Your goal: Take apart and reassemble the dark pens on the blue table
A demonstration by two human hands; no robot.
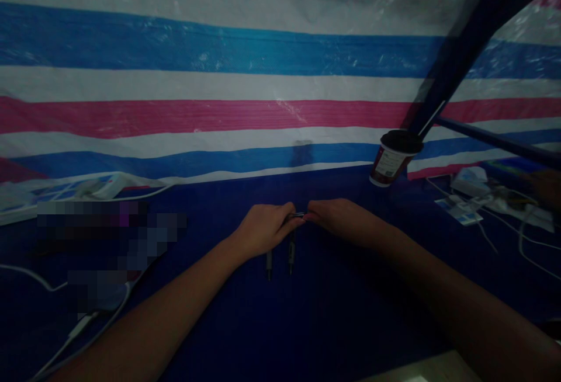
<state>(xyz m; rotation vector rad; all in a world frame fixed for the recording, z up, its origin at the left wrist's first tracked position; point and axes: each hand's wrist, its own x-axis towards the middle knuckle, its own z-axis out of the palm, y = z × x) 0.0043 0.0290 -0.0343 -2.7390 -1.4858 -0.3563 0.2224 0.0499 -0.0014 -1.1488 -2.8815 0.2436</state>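
Observation:
My left hand [263,229] and my right hand [339,216] meet above the blue tabletop, fingertips nearly touching. Between them runs a thin silvery pen part [298,215], pinched at its left end by my left fingers and at its right end by my right. Most of it is covered by the fingers, so its exact kind is unclear. Just below my left hand lie two dark pens: one grey and blunt-ended [269,266], the other with a pointed tip [291,256]. Their upper ends are hidden behind the hand.
A lidded paper cup [392,160] stands at the back right beside a dark metal post [456,72]. White power strips [109,183] and cables lie left; more adapters and cords [471,183] sit right, near another person's hand [547,186]. Striped plastic sheeting [219,116] hangs behind.

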